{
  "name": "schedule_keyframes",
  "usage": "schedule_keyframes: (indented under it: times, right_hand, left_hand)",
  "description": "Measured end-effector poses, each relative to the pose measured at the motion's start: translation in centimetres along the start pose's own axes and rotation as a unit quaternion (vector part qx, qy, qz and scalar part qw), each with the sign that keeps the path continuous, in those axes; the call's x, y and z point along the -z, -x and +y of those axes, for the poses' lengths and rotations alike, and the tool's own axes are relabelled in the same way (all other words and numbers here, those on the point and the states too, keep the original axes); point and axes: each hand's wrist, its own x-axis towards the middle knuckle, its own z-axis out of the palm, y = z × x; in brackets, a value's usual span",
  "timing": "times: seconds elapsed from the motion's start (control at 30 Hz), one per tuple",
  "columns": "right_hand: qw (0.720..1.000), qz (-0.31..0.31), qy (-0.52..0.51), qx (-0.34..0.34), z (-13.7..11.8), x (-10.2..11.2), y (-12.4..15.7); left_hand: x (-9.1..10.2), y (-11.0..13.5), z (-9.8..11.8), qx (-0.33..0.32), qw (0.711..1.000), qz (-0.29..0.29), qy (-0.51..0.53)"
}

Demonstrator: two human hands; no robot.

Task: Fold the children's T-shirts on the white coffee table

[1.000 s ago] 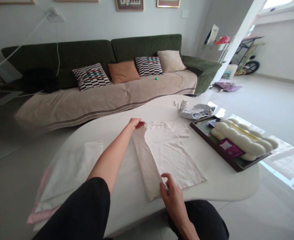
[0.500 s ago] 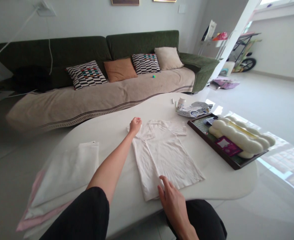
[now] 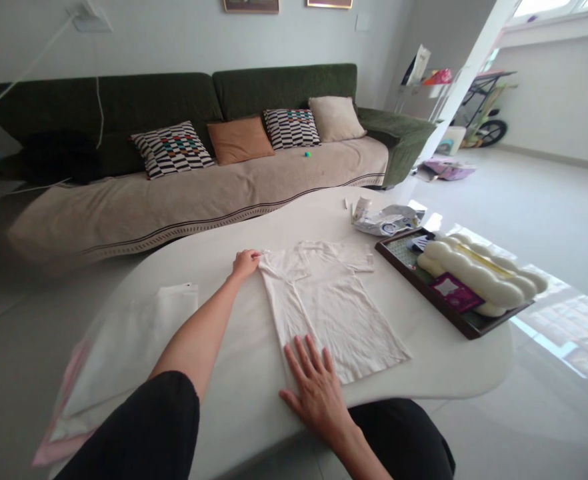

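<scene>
A white short-sleeved T-shirt [image 3: 341, 313] lies on the white table [image 3: 224, 420], its left side folded inward over the body. My left hand [image 3: 247, 264] is closed at the shirt's far left corner, pinching the fabric there between thumb and fingers. Flat on the near left part of the shirt rests my right hand [image 3: 314, 390], fingers spread and the thumb reaching past the hem. Part of the hem is hidden beneath that hand.
Folded white and pink cloths [image 3: 119, 353] lie at the table's left edge. On the right stands a dark tray [image 3: 424, 287] holding a cream cloud-shaped object [image 3: 481, 267]. Behind it are a silver packet [image 3: 391, 219] and a small white bottle [image 3: 362, 208]. A green sofa [image 3: 284, 83] stands beyond.
My left hand has moved left and slightly toward me, to the shirt's far left corner. My right hand has shifted left and now lies flat on the shirt with fingers spread.
</scene>
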Motion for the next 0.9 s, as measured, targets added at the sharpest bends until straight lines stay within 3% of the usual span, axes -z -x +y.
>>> schedule_keyframes:
  times: [0.27, 0.47, 0.6, 0.73, 0.8, 0.9]
  right_hand:
    - [0.999, -0.03, 0.0, 0.013, -1.8, 0.2, 1.5]
    - [0.999, -0.042, -0.02, 0.008, -3.7, 0.1, 2.1]
    - [1.0, 0.002, -0.015, -0.003, -3.6, 0.8, 0.8]
    - [1.0, 0.013, -0.01, -0.01, -3.4, 0.1, -0.6]
    - [1.0, 0.0, -0.015, -0.008, -3.5, -0.4, -0.6]
    - [0.998, -0.022, -0.053, 0.011, -2.9, 0.0, -0.4]
  left_hand:
    - [3.2, 1.3, -1.6, -0.024, 0.992, -0.062, -0.107]
    - [3.9, 3.3, -2.3, -0.008, 0.989, -0.041, -0.141]
    - [1.6, 5.9, 0.3, -0.038, 0.991, 0.007, -0.132]
    - [-2.3, 9.3, 3.4, -0.092, 0.99, -0.008, -0.107]
    - [-3.7, 10.4, 4.1, -0.081, 0.992, -0.017, -0.096]
    - [-4.2, 10.7, 4.1, -0.065, 0.994, -0.028, -0.085]
